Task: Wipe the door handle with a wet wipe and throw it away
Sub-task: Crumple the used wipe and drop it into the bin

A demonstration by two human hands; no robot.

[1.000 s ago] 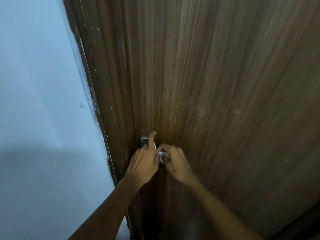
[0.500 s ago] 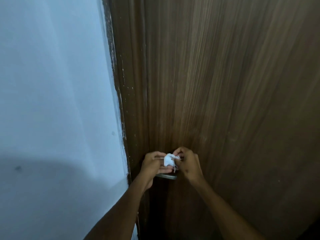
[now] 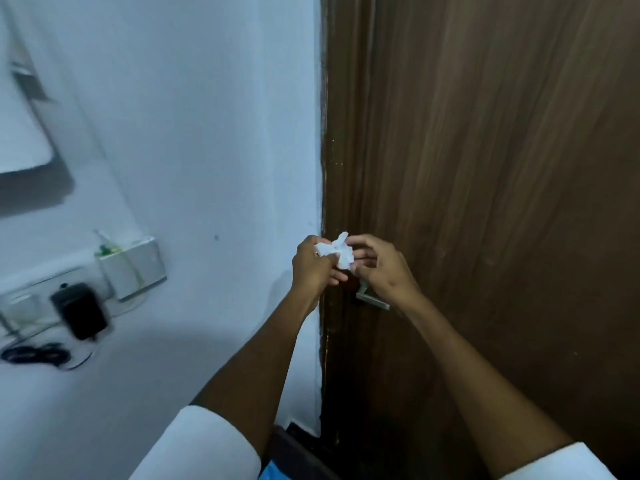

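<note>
1. Two hands meet in front of the brown wooden door [image 3: 485, 168], both pinching one crumpled white wet wipe [image 3: 337, 252] between them.
2. The left hand [image 3: 313, 266] grips the wipe's left side, with its fingers curled in around the wad and the thumb on top.
3. The right hand [image 3: 381, 268] holds the wipe's right side between thumb and forefinger; its other fingers are bent loosely beneath.
4. The wipe is bunched up, with one corner sticking upward, and sits in the air just above the door handle [image 3: 372, 299], not touching it.
5. The metal handle is partly hidden behind the right hand; only its lower plate and a short piece of lever show.
6. The hands hover at the seam where the door frame meets the pale blue wall [image 3: 207, 133].
7. On the wall to the left there is a white switch box [image 3: 133, 268], and near it a black adapter [image 3: 79, 311] is plugged in, with a dark cable [image 3: 34, 355] coiled below it.
8. Both forearms are bare, with white sleeves [image 3: 197, 445] at the bottom edge.
</note>
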